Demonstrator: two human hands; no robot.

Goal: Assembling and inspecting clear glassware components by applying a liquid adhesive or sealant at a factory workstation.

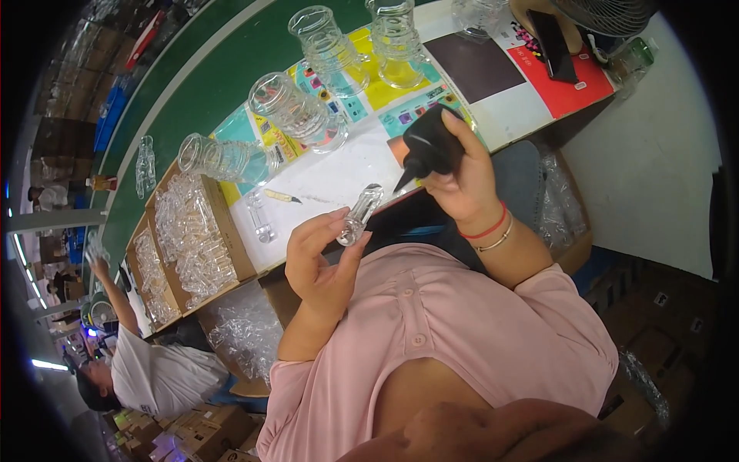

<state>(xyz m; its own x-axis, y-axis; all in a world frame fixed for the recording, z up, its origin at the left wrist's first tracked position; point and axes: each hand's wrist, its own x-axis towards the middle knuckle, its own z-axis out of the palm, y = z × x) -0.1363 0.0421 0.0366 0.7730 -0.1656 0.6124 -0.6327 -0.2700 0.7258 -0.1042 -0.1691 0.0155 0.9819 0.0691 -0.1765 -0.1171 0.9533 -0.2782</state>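
Between the thumb and fingers of my left hand (323, 258) is a small clear glass piece (362, 214), tilted with one end up toward the right. My right hand (469, 181) grips a black squeeze bottle (433, 145), whose pointed nozzle aims down and left, just apart from the glass piece. Beyond my hands stand several clear ribbed glass jugs (299, 114) on the table. A similar small glass piece (260, 219) lies on the white surface, beside a thin yellowish tool with a dark tip (282, 197).
Cardboard boxes full of clear glass pieces (192, 235) sit at the left. A black phone (552, 46) and a fan (604, 14) are at the far right. Behind the table runs a green conveyor (223, 58). A co-worker in a white shirt (165, 381) reaches out at the left.
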